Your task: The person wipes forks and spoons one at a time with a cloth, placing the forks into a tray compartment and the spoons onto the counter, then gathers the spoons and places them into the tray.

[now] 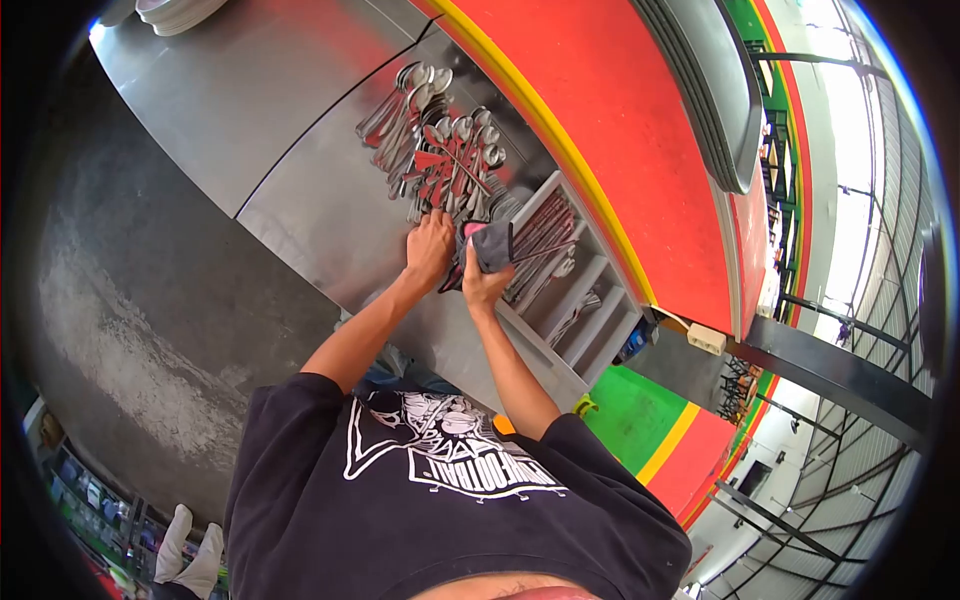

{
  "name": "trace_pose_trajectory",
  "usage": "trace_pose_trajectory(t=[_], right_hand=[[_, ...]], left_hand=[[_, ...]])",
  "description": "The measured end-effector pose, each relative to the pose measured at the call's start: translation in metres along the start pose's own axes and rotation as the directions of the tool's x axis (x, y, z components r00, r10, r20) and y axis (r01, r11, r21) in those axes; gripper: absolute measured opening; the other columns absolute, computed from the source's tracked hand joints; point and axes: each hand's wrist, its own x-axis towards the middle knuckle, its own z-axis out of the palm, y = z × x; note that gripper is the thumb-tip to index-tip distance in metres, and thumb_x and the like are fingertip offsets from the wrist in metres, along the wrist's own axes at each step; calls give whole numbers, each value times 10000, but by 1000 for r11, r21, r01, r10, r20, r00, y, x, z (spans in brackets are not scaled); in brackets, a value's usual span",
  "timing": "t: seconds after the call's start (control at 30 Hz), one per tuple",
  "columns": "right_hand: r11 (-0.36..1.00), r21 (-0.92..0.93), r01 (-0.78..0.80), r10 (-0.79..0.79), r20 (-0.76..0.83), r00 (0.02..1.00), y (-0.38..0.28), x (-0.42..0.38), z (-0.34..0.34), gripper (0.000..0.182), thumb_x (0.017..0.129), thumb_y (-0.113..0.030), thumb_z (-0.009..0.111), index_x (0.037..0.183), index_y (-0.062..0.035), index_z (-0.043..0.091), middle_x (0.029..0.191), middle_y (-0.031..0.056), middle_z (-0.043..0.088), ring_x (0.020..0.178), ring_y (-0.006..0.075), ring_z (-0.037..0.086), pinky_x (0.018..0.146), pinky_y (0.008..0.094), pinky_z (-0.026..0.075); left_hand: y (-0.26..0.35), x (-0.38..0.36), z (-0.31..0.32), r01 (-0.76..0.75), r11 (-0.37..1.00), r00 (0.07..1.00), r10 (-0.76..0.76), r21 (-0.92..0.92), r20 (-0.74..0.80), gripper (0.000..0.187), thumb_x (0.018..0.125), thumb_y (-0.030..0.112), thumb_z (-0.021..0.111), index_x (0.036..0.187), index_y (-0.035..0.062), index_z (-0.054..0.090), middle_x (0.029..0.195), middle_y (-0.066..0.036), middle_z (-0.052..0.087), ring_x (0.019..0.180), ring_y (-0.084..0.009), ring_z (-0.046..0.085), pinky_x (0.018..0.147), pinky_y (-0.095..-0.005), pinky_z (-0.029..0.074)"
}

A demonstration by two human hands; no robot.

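Gripping a dark grey cloth (492,247) w/ a pink patch, your R hand (487,285) has its fingers closed round it, over the steel desk (330,200). A thin dark stick (545,249) juts out past the cloth twd the cutlery tray (540,348); can't tell if you've got hold of it too.

Your L hand (430,245) is just beside the cloth, fingers curled, tips down at the near edge of the cutlery pile (440,150). Can't tell if they've got hold of anything.

Pile's on the desk, L of the tray: lots of spoons, bowls mostly twd the red ledge (600,110). Tray's divided: long pcs in the L slot, spoons in the next, a few more pcs further R. Stacked white plates (180,14) sit far L; dark trays (690,80) are stacked on the ledge.
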Motion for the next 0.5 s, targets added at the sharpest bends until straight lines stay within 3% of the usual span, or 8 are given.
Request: trace_pose_trajectory(t=[0.13, 0.27, 0.43, 0.5], right_hand=[[1000, 8, -17, 17, 4, 1000, -8, 2, 1, 216, 788, -128, 737, 904, 42, 671, 841, 101, 696, 757, 183, 672, 693, 315, 511], [999, -34, 29, -29, -17, 999, -1, 1, 1, 239, 783, -135, 747, 924, 38, 662, 830, 102, 695, 751, 189, 675, 691, 320, 514], [997, -53, 63, -63, -6, 998, 1, 3, 0, 234, 783, -138, 744, 931, 25, 665, 833, 112, 701, 750, 205, 683, 690, 325, 517], [996, -51, 78, -79, -17, 997, -1, 2, 3, 228, 784, -139, 742, 927, 21, 667, 834, 114, 702, 751, 209, 685, 692, 330, 517]], left_hand=[[-1, 4, 0, -8, 1000, 996, 7, 12, 88, 162, 812, 117, 561, 939, 19, 538, 929, -127, 576, 932, -289, 615, 713, -384, 544], [-3, 10, -2, -42, 997, 988, 31, 68, 149, 153, 851, 111, 516, 952, 7, 565, 954, -147, 597, 892, -278, 639, 693, -369, 545], [-11, 15, -9, -17, 992, 973, 45, -126, 227, 196, 853, 143, 500, 961, 2, 582, 968, -193, 639, 918, -352, 647, 757, -449, 538], [-19, 18, -10, -3, 982, 926, 75, -190, 370, 182, 849, 137, 495, 953, 23, 591, 922, -192, 651, 900, -364, 649, 748, -465, 527]])
